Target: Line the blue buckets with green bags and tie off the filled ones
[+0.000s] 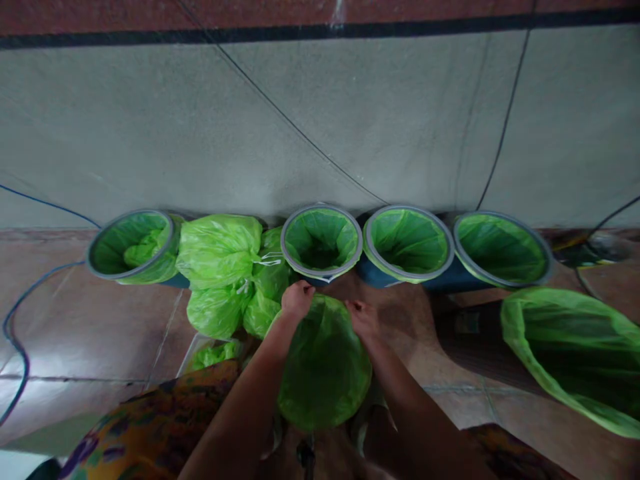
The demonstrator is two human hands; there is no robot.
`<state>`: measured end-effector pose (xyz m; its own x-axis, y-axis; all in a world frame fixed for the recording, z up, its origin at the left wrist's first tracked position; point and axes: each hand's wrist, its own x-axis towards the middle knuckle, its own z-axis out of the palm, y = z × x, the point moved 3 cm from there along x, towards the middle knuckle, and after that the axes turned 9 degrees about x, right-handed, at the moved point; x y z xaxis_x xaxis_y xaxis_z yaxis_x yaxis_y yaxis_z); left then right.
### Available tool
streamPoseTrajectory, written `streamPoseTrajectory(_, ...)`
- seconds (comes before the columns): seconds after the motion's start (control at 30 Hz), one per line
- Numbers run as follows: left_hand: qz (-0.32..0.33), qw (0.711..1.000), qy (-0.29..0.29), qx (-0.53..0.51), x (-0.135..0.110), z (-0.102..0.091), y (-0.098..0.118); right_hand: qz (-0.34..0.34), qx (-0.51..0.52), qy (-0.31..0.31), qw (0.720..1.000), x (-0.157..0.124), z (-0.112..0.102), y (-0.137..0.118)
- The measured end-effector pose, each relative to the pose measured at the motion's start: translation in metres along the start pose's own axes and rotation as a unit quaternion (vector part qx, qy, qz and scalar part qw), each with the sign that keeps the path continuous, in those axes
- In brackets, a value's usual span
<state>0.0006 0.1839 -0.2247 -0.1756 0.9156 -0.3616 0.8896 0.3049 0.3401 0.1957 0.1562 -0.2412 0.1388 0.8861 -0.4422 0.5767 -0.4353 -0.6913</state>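
A translucent green garbage bag [325, 367] hangs in front of my legs, its mouth spread wide. My left hand [299, 298] is closed on the far left part of its rim. On the far right part, my right hand [363, 318] pinches the same rim. Just beyond my hands stands a blue bin with a grey ring [321, 272], lined with green plastic. Whether anything is inside the held bag cannot be made out.
Two more lined bins [409, 241] [503, 250] stand to the right along the wall, and another lined bin [131, 245] at the left. Tied green bags [220, 250] are piled between. A large dark container with a green liner [523, 320] is at right. A blue cable [20, 340] crosses the floor.
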Motion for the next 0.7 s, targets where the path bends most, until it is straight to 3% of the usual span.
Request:
streamPoseTrajectory(0.1, -0.055, 0.998, -0.004, 0.018, -0.001, -0.002, -0.007, 0.025, -0.053, 0.007, 0.998, -0.002, -0.002, 0.006)
streamPoseTrajectory(0.17, -0.056, 0.998, 0.011, 0.004, -0.003, -0.003, -0.011, 0.013, -0.061, 0.031, 0.998, -0.006, -0.005, 0.009)
streamPoseTrajectory(0.23, -0.012, 0.998, 0.048, -0.025, -0.006, -0.005, -0.012, -0.019, -0.055, 0.066, 0.996, -0.01, -0.007, 0.008)
streamPoseTrajectory(0.33, 0.115, 0.987, 0.081, -0.072, -0.012, -0.006, -0.009, -0.096, -0.045, 0.087, 0.99, -0.016, -0.004, -0.001)
streamPoseTrajectory(0.43, 0.195, 0.977, 0.039, -0.079, -0.017, -0.003, -0.007, -0.151, -0.071, 0.021, 0.986, -0.016, 0.006, -0.013)
streamPoseTrajectory(0.57, 0.187, 0.981, -0.024, -0.043, -0.02, -0.004, -0.016, -0.129, -0.166, -0.086, 0.974, -0.016, 0.016, -0.015)
streamPoseTrajectory(0.7, 0.162, 0.985, -0.06, 0.021, -0.024, -0.003, -0.033, -0.117, -0.224, -0.128, 0.959, -0.017, 0.014, -0.007)
